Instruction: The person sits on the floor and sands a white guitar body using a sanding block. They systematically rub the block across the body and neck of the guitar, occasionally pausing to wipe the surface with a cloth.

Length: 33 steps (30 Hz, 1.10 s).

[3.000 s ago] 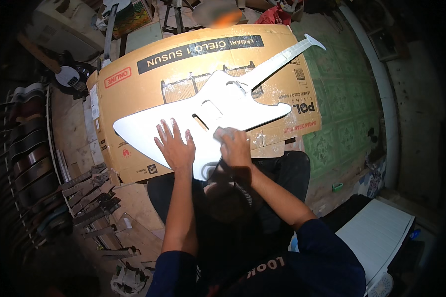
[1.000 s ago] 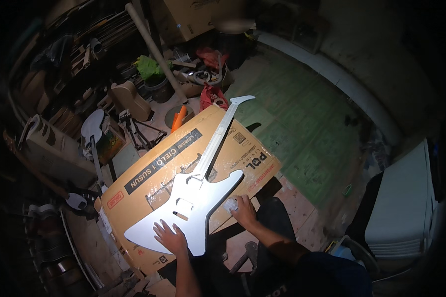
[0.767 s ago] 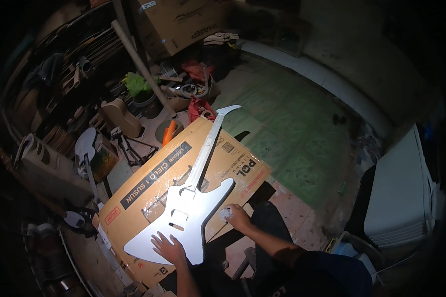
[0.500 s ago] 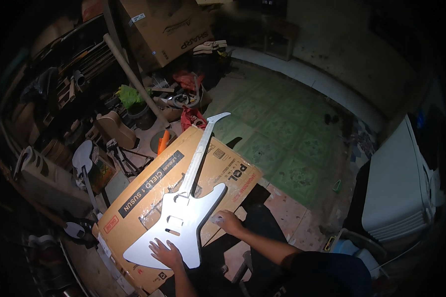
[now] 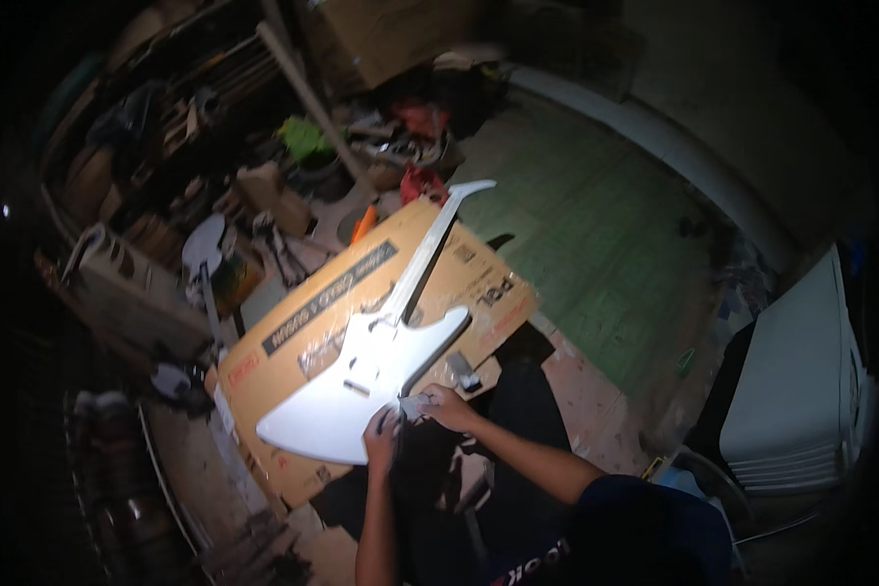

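Note:
A white electric guitar body [image 5: 332, 415] with an angular outline lies on a flat cardboard box, its pale neck [image 5: 423, 262] pointing to the far right. At the body's near edge, my left hand [image 5: 381, 436] has its fingers bent around the rim; blur softens their detail. Close beside it, my right hand [image 5: 449, 408] is closed on a small flat greyish piece [image 5: 414, 405], whose kind I cannot make out. The piece meets the body's edge between my two hands.
Under the guitar is the cardboard box [image 5: 249, 396]. A small grey object [image 5: 464, 372] lies beside the body. Another white guitar body [image 5: 204, 244] stands left, near an orange object [image 5: 364, 224] and a leaning pole [image 5: 313, 103]. A white cabinet-like object [image 5: 786, 366] stands right.
My left hand has gone from lying flat on the guitar's face to its near edge. My right hand has come in beside it with the greyish piece. The whole view has shifted.

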Tool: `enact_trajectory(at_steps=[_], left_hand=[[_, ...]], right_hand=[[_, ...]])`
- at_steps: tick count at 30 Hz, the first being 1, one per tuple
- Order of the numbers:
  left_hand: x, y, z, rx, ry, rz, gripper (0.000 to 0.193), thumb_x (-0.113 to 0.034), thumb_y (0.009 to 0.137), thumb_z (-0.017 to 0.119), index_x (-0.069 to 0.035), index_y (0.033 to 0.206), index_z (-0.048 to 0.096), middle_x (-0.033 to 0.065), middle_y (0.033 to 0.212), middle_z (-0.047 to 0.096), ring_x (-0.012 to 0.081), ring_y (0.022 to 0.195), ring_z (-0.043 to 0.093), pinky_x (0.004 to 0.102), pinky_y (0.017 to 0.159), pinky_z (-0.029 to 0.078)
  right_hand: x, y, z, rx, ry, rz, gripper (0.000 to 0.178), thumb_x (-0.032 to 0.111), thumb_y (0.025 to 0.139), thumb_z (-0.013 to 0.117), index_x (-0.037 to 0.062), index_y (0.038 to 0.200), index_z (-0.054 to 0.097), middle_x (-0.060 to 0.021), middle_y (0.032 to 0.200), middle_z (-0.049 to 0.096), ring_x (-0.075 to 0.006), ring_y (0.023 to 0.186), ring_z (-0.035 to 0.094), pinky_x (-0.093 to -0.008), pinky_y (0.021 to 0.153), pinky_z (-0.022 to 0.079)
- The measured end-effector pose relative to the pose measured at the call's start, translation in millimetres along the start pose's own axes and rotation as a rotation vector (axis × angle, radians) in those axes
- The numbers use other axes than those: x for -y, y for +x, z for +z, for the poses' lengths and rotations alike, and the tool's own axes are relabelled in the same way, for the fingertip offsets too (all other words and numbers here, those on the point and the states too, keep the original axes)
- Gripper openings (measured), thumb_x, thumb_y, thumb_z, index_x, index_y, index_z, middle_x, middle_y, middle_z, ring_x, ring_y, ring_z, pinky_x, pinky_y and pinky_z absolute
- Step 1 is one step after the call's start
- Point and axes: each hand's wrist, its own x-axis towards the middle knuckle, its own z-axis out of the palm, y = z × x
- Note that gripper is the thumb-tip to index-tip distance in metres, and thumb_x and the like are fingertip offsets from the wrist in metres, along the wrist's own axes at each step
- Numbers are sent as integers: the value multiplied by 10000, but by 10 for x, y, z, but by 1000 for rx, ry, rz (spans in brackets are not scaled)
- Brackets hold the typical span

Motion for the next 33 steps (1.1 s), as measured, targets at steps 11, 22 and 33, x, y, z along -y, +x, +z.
enact_trajectory(at_steps=[11,22,33], left_hand=[[-55,-548,125,62,351,66,270,-132,966,689,71,1143,710,99,1000,740,124,902,649,273,838,518],[-118,198,-321,-366,977,317,497,-284,851,800,19,1213,645,229,1313,590,395,1309,492,482,1119,367],[-117,539,-694,-620,1404,-29,736,-470,939,629,-64,1520,428,221,1613,310,390,1523,215,580,1239,127]], right_hand=[[108,-619,203,-161,-441,-82,312,149,868,777,-13,1104,651,-113,993,694,-180,933,658,-340,838,531],[362,344,-116,-129,-883,-439,203,61,870,655,87,1033,774,-127,1009,746,-306,990,687,-428,891,524],[361,1699,-454,-94,-1191,-794,105,82,812,763,69,910,729,-83,862,692,-292,848,664,-406,729,535]])
